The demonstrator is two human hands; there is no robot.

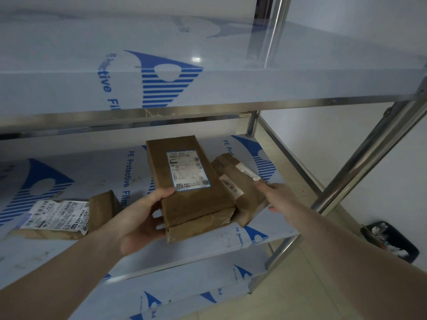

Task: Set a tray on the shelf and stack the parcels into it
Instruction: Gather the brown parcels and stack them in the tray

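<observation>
My left hand [147,218] grips the near left corner of a long brown parcel [189,181], thumb lying on top by the edge of its white label [188,168] and my fingers curled underneath. This parcel sits at the middle of the view, its far end pointing to twelve o'clock, and I cannot tell whether its far end rests on the shelf [97,174]. At three o'clock from it, touching its right side, lies a smaller wrapped parcel [240,190], tilted, with a barcode strip on top. My right hand [277,195] holds that one at its near right edge, one finger stretched along the top and the others tucked under, mostly hidden. At nine o'clock, well apart from both, a third parcel [62,218] lies flat on the same shelf with a crumpled label across it. The shelf is steel, covered in blue-printed protective film, with another level above at twelve o'clock and one below at six. On the floor at four o'clock lies a dark tray [392,241] with some bits in it.
</observation>
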